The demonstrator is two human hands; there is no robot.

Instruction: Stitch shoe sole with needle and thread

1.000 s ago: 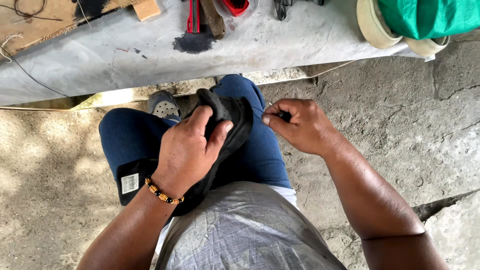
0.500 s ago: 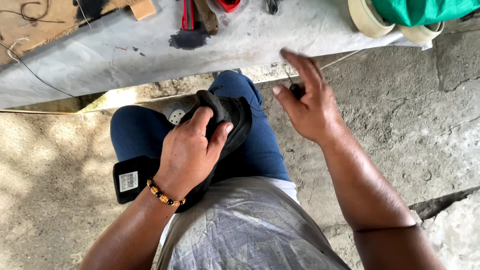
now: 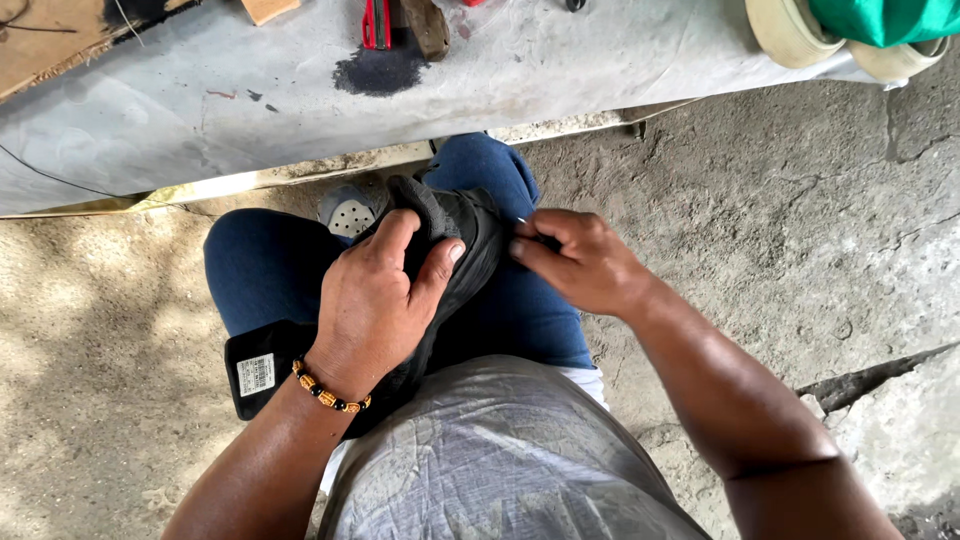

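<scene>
A black shoe (image 3: 470,240) rests on my lap between my knees, which are in blue jeans. My left hand (image 3: 375,300) grips it from above, thumb on one side and fingers curled over the upper; a beaded bracelet is on that wrist. My right hand (image 3: 580,260) is at the shoe's right edge, thumb and forefinger pinched on a thin needle (image 3: 521,222) whose tip shows against the shoe. Any thread is too fine to make out.
A low workbench covered with grey sheet (image 3: 300,110) runs across the top, with a dark stain, a red tool (image 3: 376,22) and a wooden piece. Tape rolls (image 3: 790,30) and green cloth sit at top right. Rough concrete floor lies around; a grey clog (image 3: 348,210) is under the bench.
My right hand, raised away to the upper right half a second ago, has come back down to the shoe's edge. The left hand kept its grip on the shoe.
</scene>
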